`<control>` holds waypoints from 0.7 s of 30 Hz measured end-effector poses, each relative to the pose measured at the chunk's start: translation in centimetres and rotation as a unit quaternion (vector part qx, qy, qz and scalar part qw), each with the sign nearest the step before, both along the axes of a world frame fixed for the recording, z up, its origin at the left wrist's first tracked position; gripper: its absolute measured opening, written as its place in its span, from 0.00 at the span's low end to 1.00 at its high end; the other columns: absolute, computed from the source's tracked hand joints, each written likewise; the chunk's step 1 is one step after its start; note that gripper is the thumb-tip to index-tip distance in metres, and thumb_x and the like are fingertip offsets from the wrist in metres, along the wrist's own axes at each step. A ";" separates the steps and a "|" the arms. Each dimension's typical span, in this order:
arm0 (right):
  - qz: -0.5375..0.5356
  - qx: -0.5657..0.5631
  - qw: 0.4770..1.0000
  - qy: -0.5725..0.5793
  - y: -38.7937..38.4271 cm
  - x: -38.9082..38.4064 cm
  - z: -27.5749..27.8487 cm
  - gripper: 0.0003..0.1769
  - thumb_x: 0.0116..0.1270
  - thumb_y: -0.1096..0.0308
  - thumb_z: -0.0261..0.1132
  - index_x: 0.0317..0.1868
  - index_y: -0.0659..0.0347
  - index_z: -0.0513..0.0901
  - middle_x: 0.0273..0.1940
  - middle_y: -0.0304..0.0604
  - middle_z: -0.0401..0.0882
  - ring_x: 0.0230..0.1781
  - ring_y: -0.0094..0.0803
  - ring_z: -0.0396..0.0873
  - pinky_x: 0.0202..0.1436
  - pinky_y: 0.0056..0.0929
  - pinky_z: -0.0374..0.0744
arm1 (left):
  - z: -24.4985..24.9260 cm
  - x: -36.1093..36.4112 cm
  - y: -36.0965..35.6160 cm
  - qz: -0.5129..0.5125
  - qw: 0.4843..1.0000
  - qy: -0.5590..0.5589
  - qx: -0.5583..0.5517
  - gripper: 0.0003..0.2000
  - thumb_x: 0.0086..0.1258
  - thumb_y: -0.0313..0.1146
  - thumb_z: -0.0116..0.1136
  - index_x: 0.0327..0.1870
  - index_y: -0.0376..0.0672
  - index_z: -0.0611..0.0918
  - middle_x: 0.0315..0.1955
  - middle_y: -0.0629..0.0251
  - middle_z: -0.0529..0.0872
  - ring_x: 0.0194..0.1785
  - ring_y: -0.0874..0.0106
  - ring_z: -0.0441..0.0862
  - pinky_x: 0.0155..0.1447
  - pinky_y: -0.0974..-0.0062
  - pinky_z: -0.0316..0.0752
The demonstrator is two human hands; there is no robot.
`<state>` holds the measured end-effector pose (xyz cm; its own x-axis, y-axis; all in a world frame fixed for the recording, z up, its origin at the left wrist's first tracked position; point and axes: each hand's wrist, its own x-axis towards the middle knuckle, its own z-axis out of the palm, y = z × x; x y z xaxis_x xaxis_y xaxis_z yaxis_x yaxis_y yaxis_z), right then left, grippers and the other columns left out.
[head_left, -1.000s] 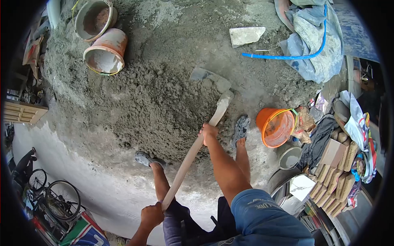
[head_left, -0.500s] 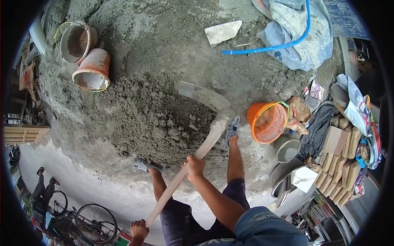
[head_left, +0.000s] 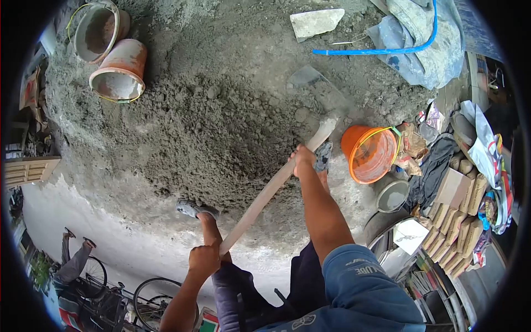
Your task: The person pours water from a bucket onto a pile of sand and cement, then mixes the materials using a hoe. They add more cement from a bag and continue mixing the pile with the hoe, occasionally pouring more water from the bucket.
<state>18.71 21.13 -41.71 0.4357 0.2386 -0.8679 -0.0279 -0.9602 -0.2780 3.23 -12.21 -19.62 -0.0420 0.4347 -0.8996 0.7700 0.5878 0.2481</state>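
Over crumbly grey ground (head_left: 199,138), both hands (head_left: 204,260) (head_left: 303,161) grip the hoe handle (head_left: 259,207), blade (head_left: 326,93) beyond them

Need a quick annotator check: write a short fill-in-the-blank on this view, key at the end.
1. The hand gripping the long handle nearer the blade is the person's ____ one.
2. The bucket beside the right shoe is coloured ____.
3. At the picture's upper left, the number of buckets is ____.
4. The curved tube lying partly over the crumpled sheet is coloured ____.

Missing words: right; orange; two; blue.
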 end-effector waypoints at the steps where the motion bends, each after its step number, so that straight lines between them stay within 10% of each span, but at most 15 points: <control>1: -0.006 -0.032 0.999 -0.002 -3.0 -0.1 0.7 0.08 0.65 0.68 0.58 0.29 0.60 0.70 0.23 0.38 0.67 0.19 0.30 0.67 0.25 0.35 0.72 | 2.0 -0.3 -2.5 -0.017 1.000 0.010 -0.007 0.09 0.54 0.35 0.61 0.32 0.44 0.77 0.19 0.57 0.83 0.24 0.57 0.84 0.32 0.59 0.78; 14: 0.083 0.034 0.988 0.127 -22.3 -5.9 23.0 0.18 0.56 0.79 0.62 0.44 0.61 0.64 0.30 0.42 0.70 0.23 0.30 0.73 0.24 0.33 0.76 | 20.9 0.4 -27.4 0.084 0.991 0.069 -0.073 0.11 0.47 0.37 0.64 0.31 0.47 0.79 0.21 0.59 0.82 0.27 0.57 0.83 0.36 0.59 0.79; 21: 0.308 0.241 0.920 0.015 -2.0 -6.5 23.8 0.35 0.58 0.74 0.66 0.61 0.73 0.56 0.42 0.59 0.75 0.35 0.40 0.79 0.41 0.35 0.77 | 10.1 4.4 -8.8 0.257 0.954 -0.153 0.026 0.16 0.51 0.38 0.62 0.41 0.44 0.80 0.27 0.51 0.84 0.34 0.50 0.83 0.41 0.56 0.79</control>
